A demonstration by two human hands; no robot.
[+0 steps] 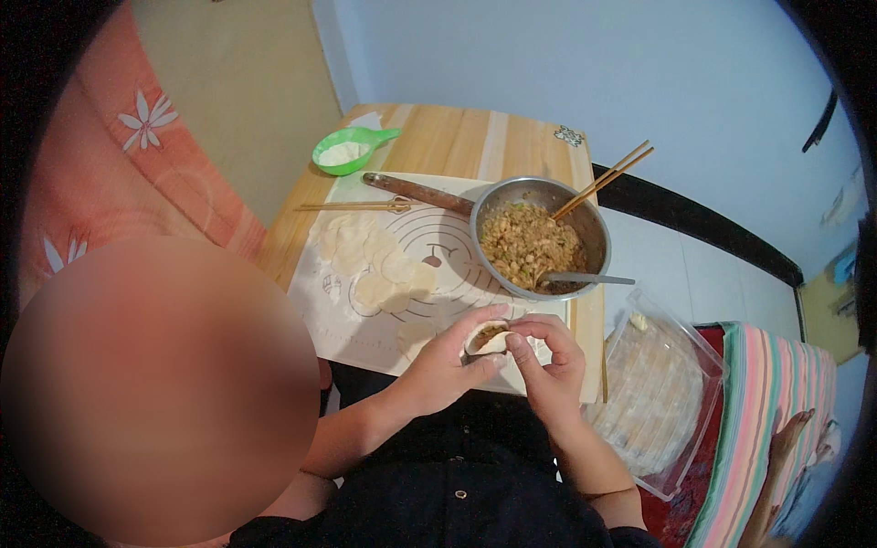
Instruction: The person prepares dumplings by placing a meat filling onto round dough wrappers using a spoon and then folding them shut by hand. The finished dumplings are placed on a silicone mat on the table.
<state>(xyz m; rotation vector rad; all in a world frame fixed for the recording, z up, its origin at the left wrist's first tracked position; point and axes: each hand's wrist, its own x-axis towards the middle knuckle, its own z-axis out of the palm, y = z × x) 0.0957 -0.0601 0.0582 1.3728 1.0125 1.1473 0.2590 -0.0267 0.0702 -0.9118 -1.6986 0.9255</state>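
Both hands hold a dumpling (487, 340) above the worktop (457, 137) edge: left hand (448, 365) cups it, right hand (546, 361) fingers pinch the rim. Filling looks heaped, so a hard pinch could squeeze it out or tear the wrapper

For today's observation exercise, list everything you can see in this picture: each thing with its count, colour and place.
dumpling: one, pale, half folded, in both hands
dough wrappers: several, pale, on the mat
pastry mat: one, white, on the table
wooden table: one, light brown
metal bowl: one, silver, holds filling, chopsticks and a spoon
rolling pin: one, brown, behind the mat
green scoop: one, holds white flour, far left
plastic tray: one, clear, right
left hand: cups the dumpling
right hand: pinches its edge
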